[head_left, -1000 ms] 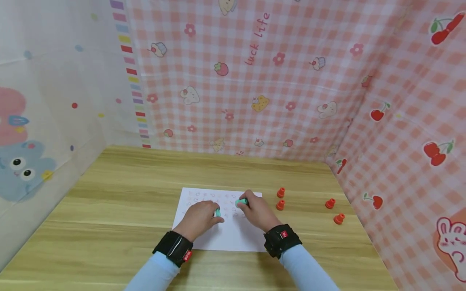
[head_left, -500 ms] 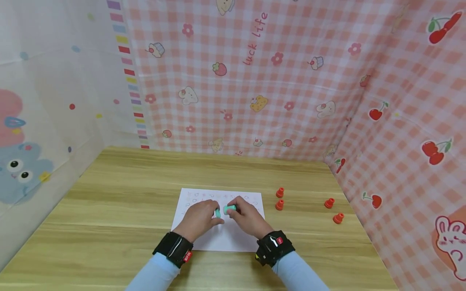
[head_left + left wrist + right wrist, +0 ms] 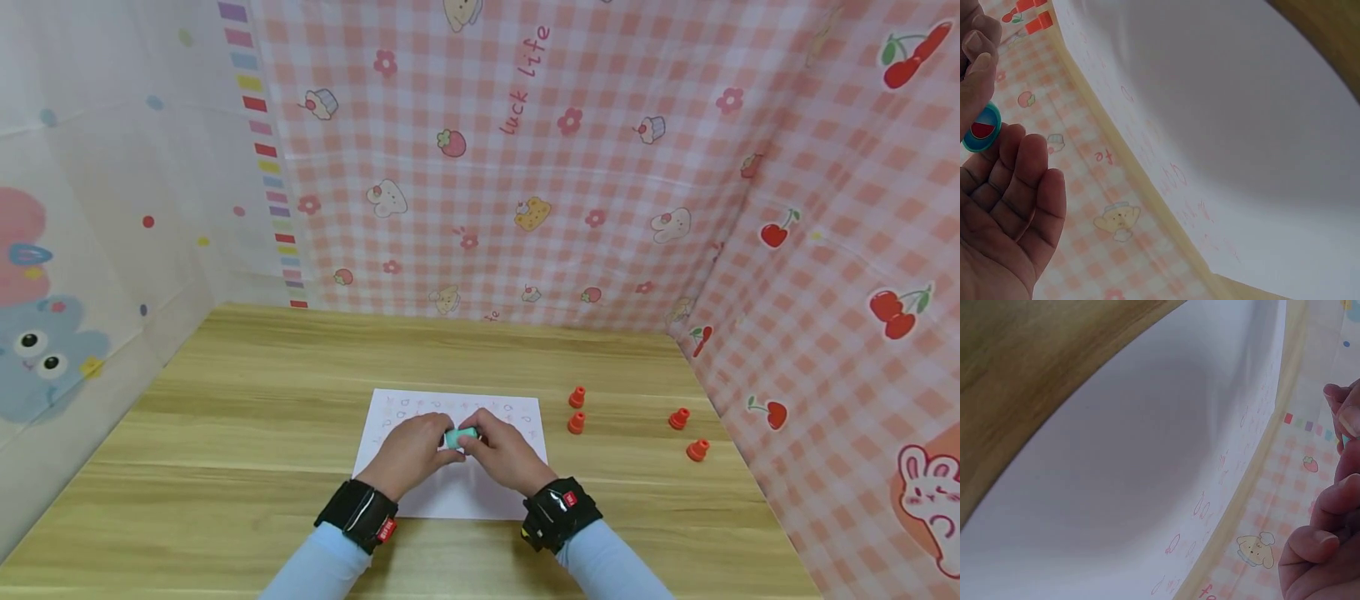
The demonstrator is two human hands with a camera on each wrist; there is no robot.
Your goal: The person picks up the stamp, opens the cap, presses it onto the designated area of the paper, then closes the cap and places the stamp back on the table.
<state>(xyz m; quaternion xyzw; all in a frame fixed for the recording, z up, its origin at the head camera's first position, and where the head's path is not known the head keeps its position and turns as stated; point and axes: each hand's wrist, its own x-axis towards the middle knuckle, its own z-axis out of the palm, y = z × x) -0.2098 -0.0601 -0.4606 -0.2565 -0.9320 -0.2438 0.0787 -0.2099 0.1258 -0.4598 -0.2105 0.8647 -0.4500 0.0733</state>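
Over the upper middle of the white paper (image 3: 420,500), both hands come together at a small teal stamp (image 3: 461,437). My left hand (image 3: 411,450) holds a small teal piece, probably the stamp's cap, mostly hidden by the fingers. From the other side, my right hand (image 3: 508,452) pinches the teal cylinder between thumb and fingers. In the left wrist view, a teal round end (image 3: 984,128) with a red-and-white picture shows between the hands. Only a teal sliver appears in the right wrist view. Whether the two pieces are fully joined, I cannot tell.
Rows of small faint printed outlines cover the paper's upper part. Several orange stamps stand right of it on the wooden table (image 3: 225,433): an orange stamp (image 3: 576,422) near the paper and another orange stamp (image 3: 697,450) farther right. Patterned cloth (image 3: 480,167) hangs behind and at both sides.
My right hand has moved left and slightly down with the teal cylinder, from the paper's right part to the piece in my left hand. My left hand has stayed nearly still.
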